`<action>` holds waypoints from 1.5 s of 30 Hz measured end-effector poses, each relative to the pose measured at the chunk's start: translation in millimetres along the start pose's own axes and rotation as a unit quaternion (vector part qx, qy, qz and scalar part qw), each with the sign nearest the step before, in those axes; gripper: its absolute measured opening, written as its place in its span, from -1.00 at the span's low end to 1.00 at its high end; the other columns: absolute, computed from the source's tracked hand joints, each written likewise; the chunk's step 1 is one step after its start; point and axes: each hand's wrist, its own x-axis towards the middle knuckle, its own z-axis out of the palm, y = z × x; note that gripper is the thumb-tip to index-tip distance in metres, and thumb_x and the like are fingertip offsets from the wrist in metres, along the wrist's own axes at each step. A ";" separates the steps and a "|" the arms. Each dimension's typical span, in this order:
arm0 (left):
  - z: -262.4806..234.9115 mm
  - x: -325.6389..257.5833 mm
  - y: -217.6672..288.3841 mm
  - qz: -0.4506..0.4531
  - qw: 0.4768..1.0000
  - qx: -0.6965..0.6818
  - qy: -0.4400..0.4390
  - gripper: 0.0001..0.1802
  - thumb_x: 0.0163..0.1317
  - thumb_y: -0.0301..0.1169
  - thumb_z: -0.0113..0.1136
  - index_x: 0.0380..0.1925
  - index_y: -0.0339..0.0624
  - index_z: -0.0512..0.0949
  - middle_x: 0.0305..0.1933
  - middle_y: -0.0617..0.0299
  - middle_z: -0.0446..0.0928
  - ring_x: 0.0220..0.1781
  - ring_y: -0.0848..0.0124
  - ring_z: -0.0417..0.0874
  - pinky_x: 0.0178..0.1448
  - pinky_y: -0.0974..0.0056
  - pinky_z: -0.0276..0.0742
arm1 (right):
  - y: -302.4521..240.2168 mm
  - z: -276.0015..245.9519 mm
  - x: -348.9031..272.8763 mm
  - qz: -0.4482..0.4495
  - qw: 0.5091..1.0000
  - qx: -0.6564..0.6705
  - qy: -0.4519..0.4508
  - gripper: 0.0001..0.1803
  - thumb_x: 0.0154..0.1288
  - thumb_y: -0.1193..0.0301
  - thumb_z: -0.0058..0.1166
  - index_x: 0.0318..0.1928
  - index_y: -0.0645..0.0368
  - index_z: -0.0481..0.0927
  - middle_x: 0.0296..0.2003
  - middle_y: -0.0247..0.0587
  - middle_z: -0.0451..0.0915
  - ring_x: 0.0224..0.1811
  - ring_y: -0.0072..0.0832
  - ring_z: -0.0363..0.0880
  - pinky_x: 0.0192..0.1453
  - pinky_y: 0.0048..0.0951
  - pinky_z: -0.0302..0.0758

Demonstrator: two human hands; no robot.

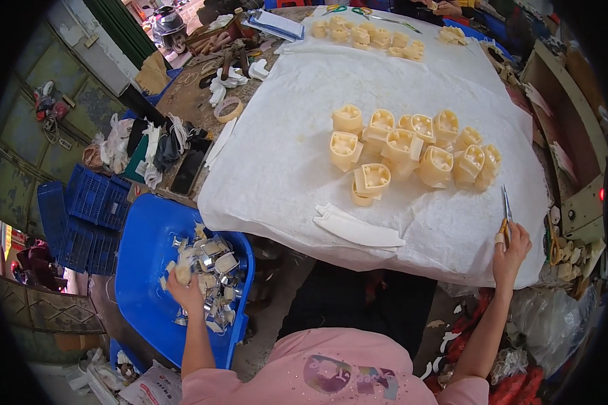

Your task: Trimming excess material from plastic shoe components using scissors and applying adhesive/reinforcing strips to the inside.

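My left hand (pixel 186 290) reaches into a blue plastic bin (pixel 142 236) at the left of the table. Its fingers are closed on a cream piece (pixel 182 273), partly blurred. Around it lie several cream parts with shiny metal bands (pixel 225 262). At the table's right edge, my right hand (pixel 513 244) grips a pair of scissors (pixel 506 210), blades pointing away from me. Several cream, cup-like moulded pieces (pixel 402 145) stand grouped on the white cloth (pixel 270 162). Nearer to me lies a flat white strip (pixel 358 227).
More cream pieces (pixel 368 34) and other scissors (pixel 358 11) are at the table's far end, near another person's hands (pixel 444 8). A tape roll (pixel 228 109) sits on the left side. Blue crates (pixel 91 209) stand left; a wooden frame (pixel 567 128) borders the right.
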 end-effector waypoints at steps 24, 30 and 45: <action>7.5 -19.9 55.8 -0.033 0.992 0.123 0.013 -0.45 0.08 -0.55 0.06 0.16 -0.09 0.38 0.13 -0.03 0.32 0.20 -0.01 0.27 0.32 0.03 0.10 | -145.1 -20.1 -32.9 -0.231 0.910 0.330 -0.096 -0.66 0.00 0.62 0.14 -0.13 0.23 0.51 -0.13 -0.09 0.47 -0.02 -0.12 0.38 0.09 -0.21 0.33; 20.5 -15.0 120.0 0.176 0.978 -0.056 -0.097 -0.60 0.06 -0.57 0.06 -0.03 -0.25 0.49 0.01 0.00 0.40 0.17 0.07 0.30 0.31 0.05 0.11 | -173.7 -12.1 -40.4 -0.297 0.887 0.322 -0.143 -0.69 0.00 0.54 0.19 -0.16 0.20 0.53 -0.14 -0.17 0.48 -0.04 -0.17 0.37 0.04 -0.22 0.31; 28.0 -55.1 231.9 0.287 0.878 -0.288 -0.251 -0.74 0.06 -0.60 0.12 -0.20 -0.28 0.56 -0.14 0.01 0.48 -0.07 0.15 0.48 0.06 0.20 0.38 | -243.3 1.1 -49.1 -0.379 0.858 0.273 -0.215 -0.81 -0.05 0.48 0.23 -0.40 0.28 0.53 -0.27 -0.14 0.45 -0.13 -0.22 0.40 -0.05 -0.33 0.47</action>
